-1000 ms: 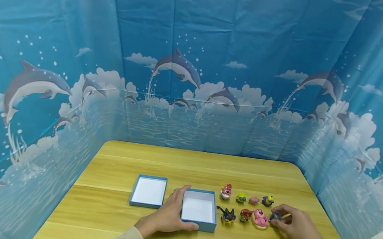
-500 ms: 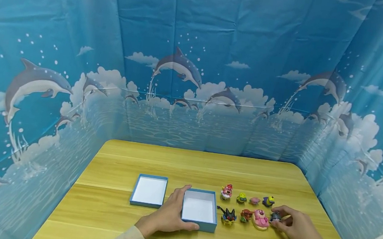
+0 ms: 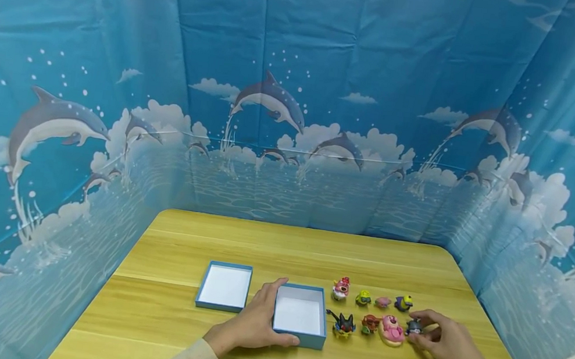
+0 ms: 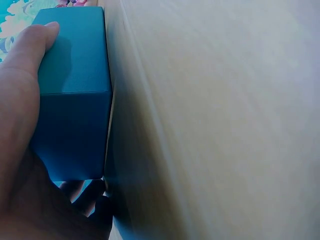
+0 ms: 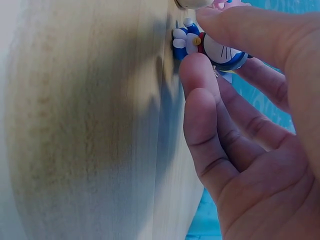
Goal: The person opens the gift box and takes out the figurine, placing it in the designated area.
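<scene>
My left hand [image 3: 252, 319] grips the left side of an open blue box [image 3: 311, 340] with a white inside. Its thumb lies along the front wall in the left wrist view, and the other fingers reach round the side. With thumb and fingers, my right hand [image 3: 446, 341] pinches a small blue and white cat figurine [image 5: 215, 49] with whiskers, a red collar and a yellow bell. The figurine stands at the right end of the front row, beside a pink bear figurine [image 3: 391, 330] on a cream base. Part of it is hidden by my fingers.
A shallow blue lid [image 3: 225, 286], white inside, lies left of the box. A black-eared figurine [image 3: 343, 324] and a brown figurine [image 3: 369, 324] share the front row. Behind stand red-and-white [image 3: 341, 289], yellow-green [image 3: 363, 297], pink [image 3: 383, 302] and yellow-purple [image 3: 403, 302] figurines.
The cat figurine shows more clearly between my right fingers, which have shifted slightly. My left hand and the box stay in place.
</scene>
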### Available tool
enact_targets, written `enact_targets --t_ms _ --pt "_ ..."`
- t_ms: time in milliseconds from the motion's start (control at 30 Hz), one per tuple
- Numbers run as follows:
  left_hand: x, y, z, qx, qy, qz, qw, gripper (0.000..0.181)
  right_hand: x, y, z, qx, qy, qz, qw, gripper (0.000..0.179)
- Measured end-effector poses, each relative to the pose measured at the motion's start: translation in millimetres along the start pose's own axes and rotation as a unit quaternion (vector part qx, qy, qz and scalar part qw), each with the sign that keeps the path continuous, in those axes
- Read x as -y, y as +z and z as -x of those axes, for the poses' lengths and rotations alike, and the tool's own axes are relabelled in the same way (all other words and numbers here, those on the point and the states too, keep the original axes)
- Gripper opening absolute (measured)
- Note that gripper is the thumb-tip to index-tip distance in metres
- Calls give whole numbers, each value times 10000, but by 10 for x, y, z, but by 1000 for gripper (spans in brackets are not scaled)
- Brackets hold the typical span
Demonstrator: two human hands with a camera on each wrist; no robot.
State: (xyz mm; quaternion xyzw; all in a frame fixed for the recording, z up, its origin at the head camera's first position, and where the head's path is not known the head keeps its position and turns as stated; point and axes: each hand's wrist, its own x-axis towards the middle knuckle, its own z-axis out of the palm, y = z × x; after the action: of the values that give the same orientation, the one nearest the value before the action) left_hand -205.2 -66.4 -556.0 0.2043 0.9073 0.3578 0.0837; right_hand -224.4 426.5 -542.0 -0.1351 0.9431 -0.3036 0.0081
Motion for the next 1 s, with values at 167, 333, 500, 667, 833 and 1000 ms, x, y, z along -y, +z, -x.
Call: enact_targets --t_ms 167,333,500,667,833,1000 --pt "-1 -3 6 -10 9 0 10000 137 5 -1 5 -2 63 -41 10000 48" --pt "-10 -12 7 -11 6 35 10000 136 29 -13 12 -41 170 -1 9998 49" --pt "9 -7 0 -1 27 94 10000 136 61 -27 24 -224 177 230 9993 51" --pt "29 -8 -7 -29 104 64 9999 136 96 -37 29 -412 21 473 9980 55" --pt "6 -11 -8 -5 16 108 9999 137 132 -29 56 -620 -127 679 9957 62" --pt "12 -4 -11 -18 -49 138 9999 138 226 6 72 -825 -267 731 9935 69"
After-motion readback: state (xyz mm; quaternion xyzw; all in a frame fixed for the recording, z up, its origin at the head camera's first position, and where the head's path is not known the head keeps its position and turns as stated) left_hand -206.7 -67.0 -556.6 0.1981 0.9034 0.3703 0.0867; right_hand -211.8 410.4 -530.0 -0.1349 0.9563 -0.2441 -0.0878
